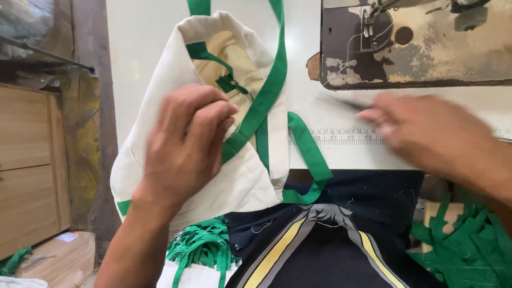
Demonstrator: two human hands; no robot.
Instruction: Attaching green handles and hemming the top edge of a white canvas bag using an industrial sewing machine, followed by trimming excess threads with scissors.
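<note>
One view only: head cam, looking steeply down over the worker's lap at the table (320, 154) edge; close range, hands (186, 144) fill mid-frame; sewing machine (416, 48) bed cut off at top right; floor visible at left.

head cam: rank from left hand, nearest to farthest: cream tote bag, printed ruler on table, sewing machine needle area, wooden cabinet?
1. Cream tote bag: gripped by the left hand.
2. Printed ruler: to its right, on the table edge.
3. Wooden cabinet, far left, and needle area, upper right: too close to call.
</note>
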